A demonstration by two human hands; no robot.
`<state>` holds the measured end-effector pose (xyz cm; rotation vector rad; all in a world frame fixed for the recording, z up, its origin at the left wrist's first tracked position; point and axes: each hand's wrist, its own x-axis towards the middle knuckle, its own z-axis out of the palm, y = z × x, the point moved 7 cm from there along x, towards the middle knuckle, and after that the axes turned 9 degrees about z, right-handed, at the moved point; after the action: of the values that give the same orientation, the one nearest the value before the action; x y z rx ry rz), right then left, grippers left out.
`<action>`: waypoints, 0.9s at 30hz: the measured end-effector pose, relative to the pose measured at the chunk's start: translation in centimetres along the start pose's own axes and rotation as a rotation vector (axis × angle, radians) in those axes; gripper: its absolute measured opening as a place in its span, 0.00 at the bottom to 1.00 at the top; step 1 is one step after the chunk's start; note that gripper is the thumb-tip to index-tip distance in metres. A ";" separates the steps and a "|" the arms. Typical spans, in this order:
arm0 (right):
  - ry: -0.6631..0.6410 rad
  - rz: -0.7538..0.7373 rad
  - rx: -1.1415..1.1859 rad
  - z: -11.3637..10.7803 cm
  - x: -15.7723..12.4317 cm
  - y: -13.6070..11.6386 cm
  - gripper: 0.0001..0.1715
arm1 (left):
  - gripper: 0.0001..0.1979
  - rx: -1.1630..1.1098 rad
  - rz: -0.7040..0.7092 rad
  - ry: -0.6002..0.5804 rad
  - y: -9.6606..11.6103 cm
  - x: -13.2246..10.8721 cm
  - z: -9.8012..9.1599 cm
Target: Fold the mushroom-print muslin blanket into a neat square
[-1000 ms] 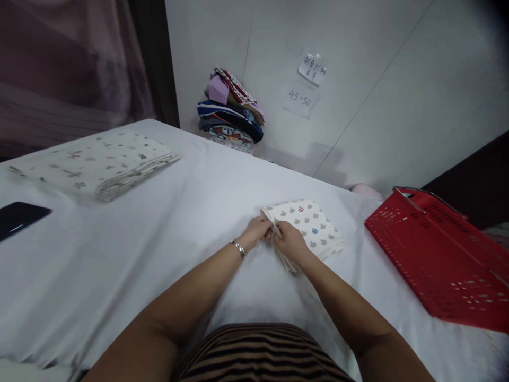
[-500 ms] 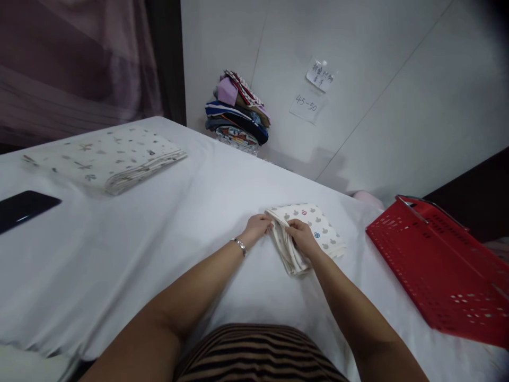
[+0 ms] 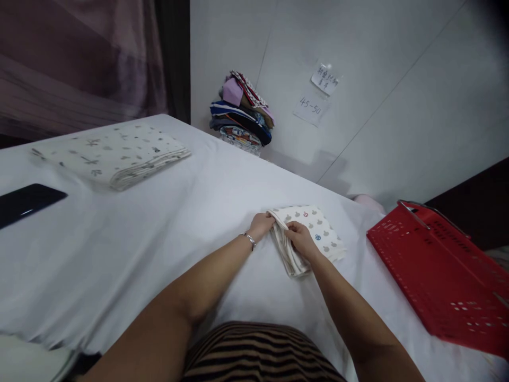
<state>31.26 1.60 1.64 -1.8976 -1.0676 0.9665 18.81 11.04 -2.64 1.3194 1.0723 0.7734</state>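
A folded white cloth (image 3: 326,233) with small grey, red and blue prints lies on the white-covered table (image 3: 222,185), its layered edges turned toward me. My left hand (image 3: 261,225) pinches its far left corner between thumb and fingers. Closed on the folded edge just to the right, my right hand (image 3: 301,237) covers part of the layers. Its fingertips are partly hidden in the fabric. A larger folded cloth (image 3: 131,151) with grey leaf-like prints rests at the far left of the table.
A black phone (image 3: 32,201) lies at the left edge. On the right stands a red plastic basket (image 3: 441,276) with metal handles. Behind the table, a pile of folded clothes (image 3: 242,111) is stacked by the wall, where paper signs (image 3: 310,109) hang.
My left hand has shifted slightly to the right at the cloth's corner. The cloth and my right hand stay nearly where they were; the camera view has turned a little.
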 end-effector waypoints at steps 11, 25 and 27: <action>0.009 -0.117 -0.282 0.3 -0.1 -0.9 0.14 | 0.09 -0.153 -0.182 0.072 -0.4 -0.9 0.0; 0.491 0.215 -0.587 -16.0 8.9 2.3 0.23 | 0.15 -0.344 -0.306 -0.030 0.0 -0.4 0.9; 0.451 0.254 -0.583 -15.6 10.2 2.8 0.25 | 0.15 -0.363 -0.302 -0.022 -0.2 -0.3 1.0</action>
<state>49.47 6.00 3.56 -2.6149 -0.9027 0.3212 19.60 10.33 -2.85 0.8347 1.0270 0.6847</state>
